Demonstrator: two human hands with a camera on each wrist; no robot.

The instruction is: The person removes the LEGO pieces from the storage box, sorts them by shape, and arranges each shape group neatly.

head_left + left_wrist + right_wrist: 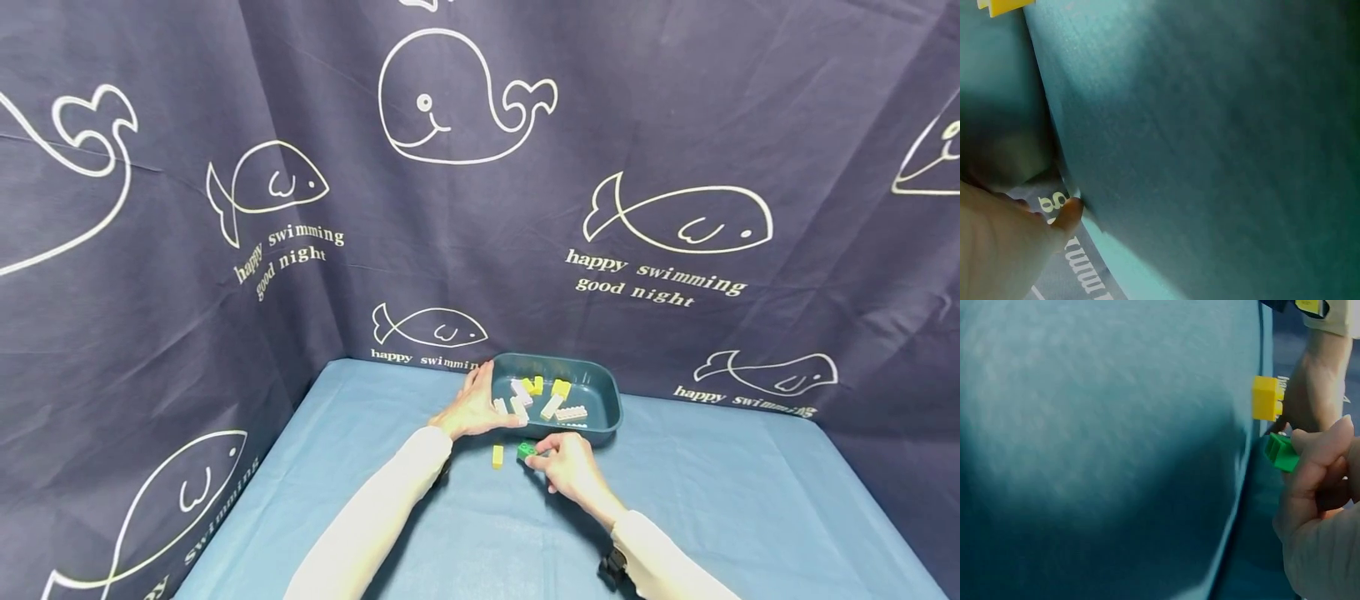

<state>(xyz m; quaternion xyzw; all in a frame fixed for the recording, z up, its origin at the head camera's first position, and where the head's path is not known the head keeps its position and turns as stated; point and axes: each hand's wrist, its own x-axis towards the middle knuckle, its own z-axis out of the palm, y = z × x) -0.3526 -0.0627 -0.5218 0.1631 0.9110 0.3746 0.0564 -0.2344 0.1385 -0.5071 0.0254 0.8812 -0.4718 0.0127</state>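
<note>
My right hand (573,468) pinches a green toy brick (527,452) between thumb and fingers, low over the cloth in front of a dark teal bin (609,404). The right wrist view shows the hollow end of that green brick (1280,453) poking out past the fingertips. At the bin's left end, my left hand (471,410) holds the rim, thumb along the front and fingers toward the back. A yellow brick (498,457) stands on the cloth between the two hands, left of the green one. Within the bin lie several white bricks (553,406) and yellow bricks (561,387).
Light blue cloth (720,500) covers the table. Behind the bin and along both sides hangs a dark curtain (480,250) with white fish and whale drawings. The bin stands near the table's back edge, close to the curtain.
</note>
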